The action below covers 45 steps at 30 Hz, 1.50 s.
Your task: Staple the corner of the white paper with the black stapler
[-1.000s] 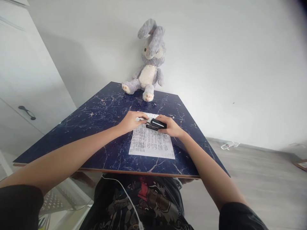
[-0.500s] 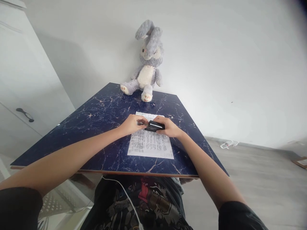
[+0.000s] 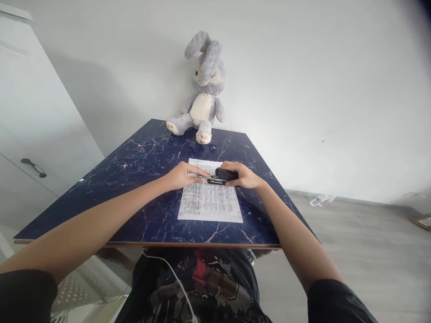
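A black stapler [image 3: 222, 176] is gripped from the right by my right hand [image 3: 240, 175], fingers above and thumb below. Its top part is raised from the base, and a shiny metal rail shows between them. My left hand [image 3: 186, 175] is at the stapler's left end, with thumb and fingers closed around a thin greyish metallic piece [image 3: 200, 176], too small to name. Beneath both hands lies a printed sheet of paper [image 3: 210, 204], covered in dense text; its upper middle is partly hidden by the hands and the stapler.
The dark blue marble-patterned table [image 3: 144, 157] carries a grey plush rabbit [image 3: 204, 107] sitting against the wall at the far edge. On the left stands a white cabinet [image 3: 37, 112]. A clear plastic item [image 3: 322, 200] lies on the floor. A white cable [image 3: 175, 271] hangs before my shirt.
The stapler has come further open, showing its metal rail. My right hand has shifted slightly right with it, and my left fingers are straighter. The view has moved a little.
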Each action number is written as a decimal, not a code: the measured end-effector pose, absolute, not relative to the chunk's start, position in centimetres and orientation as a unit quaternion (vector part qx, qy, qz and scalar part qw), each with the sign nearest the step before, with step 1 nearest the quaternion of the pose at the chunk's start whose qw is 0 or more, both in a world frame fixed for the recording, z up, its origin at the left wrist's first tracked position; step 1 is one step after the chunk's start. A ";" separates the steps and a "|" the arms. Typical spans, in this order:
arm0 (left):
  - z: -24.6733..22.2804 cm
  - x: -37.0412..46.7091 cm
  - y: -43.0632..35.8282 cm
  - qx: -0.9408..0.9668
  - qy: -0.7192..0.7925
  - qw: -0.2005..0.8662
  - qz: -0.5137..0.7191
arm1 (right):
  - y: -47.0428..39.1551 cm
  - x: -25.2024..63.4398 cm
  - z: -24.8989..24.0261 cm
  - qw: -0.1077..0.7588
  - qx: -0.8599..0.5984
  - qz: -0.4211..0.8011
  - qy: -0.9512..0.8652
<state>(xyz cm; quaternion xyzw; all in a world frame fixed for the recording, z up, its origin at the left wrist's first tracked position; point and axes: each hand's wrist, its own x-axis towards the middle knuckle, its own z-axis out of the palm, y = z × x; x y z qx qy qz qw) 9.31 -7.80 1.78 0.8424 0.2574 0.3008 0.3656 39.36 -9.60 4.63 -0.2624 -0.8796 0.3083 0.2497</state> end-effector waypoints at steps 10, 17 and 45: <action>2.8 9.2 -8.5 0.862 0.245 0.371 0.244 | -10.2 38.4 4.9 0.213 -0.210 0.339 -0.892; 1.6 10.5 -9.0 0.880 0.235 0.305 0.278 | -11.8 35.3 4.4 0.206 -0.150 0.339 -0.906; -1.3 9.2 -6.1 0.878 0.375 0.139 0.263 | -2.7 47.3 -1.8 0.228 -0.587 0.019 -0.777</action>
